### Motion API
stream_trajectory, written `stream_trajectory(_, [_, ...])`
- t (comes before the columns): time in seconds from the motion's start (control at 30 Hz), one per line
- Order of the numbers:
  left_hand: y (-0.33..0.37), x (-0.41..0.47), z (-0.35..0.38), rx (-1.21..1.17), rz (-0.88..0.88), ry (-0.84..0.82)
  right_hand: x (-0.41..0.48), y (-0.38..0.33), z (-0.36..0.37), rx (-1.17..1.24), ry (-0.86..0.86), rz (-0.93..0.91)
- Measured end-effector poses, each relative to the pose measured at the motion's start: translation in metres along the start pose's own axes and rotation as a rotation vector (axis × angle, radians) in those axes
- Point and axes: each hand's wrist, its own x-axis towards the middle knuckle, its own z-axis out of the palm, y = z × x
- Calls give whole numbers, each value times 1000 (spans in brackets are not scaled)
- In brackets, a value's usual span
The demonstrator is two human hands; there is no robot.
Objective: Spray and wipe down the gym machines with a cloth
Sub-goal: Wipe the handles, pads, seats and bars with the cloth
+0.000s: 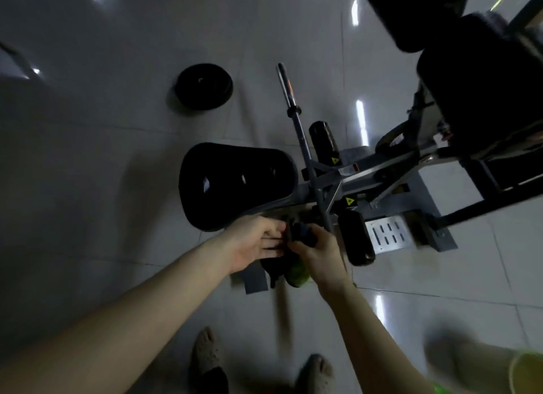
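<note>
– Below the black seat pad (235, 185), at the near side of the gym machine (338, 182), a green spray bottle (298, 274) and a dark cloth (271, 266) meet between two bare hands. What is each hand doing?
– The right hand (318, 254) is curled round the bottle's dark top, and the green body hangs under its palm. The left hand (252, 244) lies beside it with fingers straight and tips against the cloth, gripping nothing that can be made out. The cloth hangs bunched beside the bottle. Whether the right hand also pinches it is lost in blur.
– Which step is this?
– By the look of it, a changeover between spraying and wiping, with the cloth being sorted from the bottle. Neither one touches the machine.
– And next?
– The left hand would need to close on the cloth and draw it free, then carry it to a nearby surface. That is likely the seat pad just above the hands or the roller pad (355, 238) to the right. The bottle should be kept clear of the grey frame tube close by the right knuckles.
– The surroundings?
– A steel bar (293, 105) slants up from the frame, a weight plate (204, 86) lies well apart on the pale tiled floor (88, 158), and the person's shoes (205, 355) show at the bottom edge.
</note>
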Motion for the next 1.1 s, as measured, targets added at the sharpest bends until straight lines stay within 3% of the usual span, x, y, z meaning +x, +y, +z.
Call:
stream_trajectory(0.1, [-7, 24, -29, 129, 19, 18, 31, 18, 13, -43, -18, 18])
stream_trajectory(0.33, [-53, 88, -91, 369, 260, 436, 99, 51, 25, -44, 29, -72])
stream_trajectory(0.5, [-61, 118, -131, 546, 417, 746, 147, 43, 30, -172, 266, -275])
stream_trajectory(0.67, [-59, 154, -186, 510, 591, 1034, 197, 53, 71, -483, 450, -643])
stream_trajectory(0.77, [-69, 188, -221, 371, 521, 1056, 223, 88, 117, -642, 389, -712])
stream_trajectory(0.87, [-86, 215, -240, 232, 507, 856, 231, 131, 154, -762, 346, -743])
stream_trajectory(0.97, [-102, 232, -253, 72, 576, 633, 241, 150, 162, -702, 400, -780])
stream_trajectory(1.1, [-112, 249, -261, -14, 692, 560, 249, 159, 165, -643, 474, -844])
